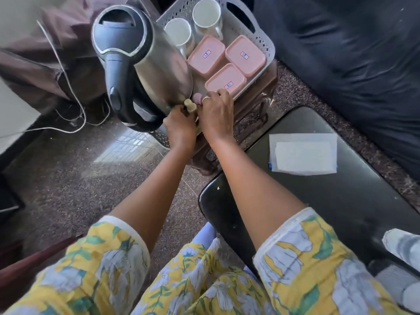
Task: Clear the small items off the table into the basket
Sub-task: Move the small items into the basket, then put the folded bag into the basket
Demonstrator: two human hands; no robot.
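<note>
Left hand [180, 128] and right hand [216, 114] meet side by side at the near edge of the basket [264, 45], both arms reaching forward from yellow floral sleeves [318, 258]. The left hand is closed around a small pale, stubby object [190, 105], whose top pokes out above the fingers; what it is cannot be told. The right hand, wearing a ring [205, 98], curls its fingers over the basket's contents beside the nearest pink box; whether it grips anything cannot be told. Dark worktop [341, 196], lower right, carries a white paper sheet [303, 153] and stands well apart from the basket. Steel kettle [141, 67] with a black handle looms tilted at the basket's left side, just above the left hand. The grey perforated basket rests on a brown stand [256, 110] and holds three pink lidded boxes [245, 55] in its near half and two white mugs [208, 15] in its far half.
</note>
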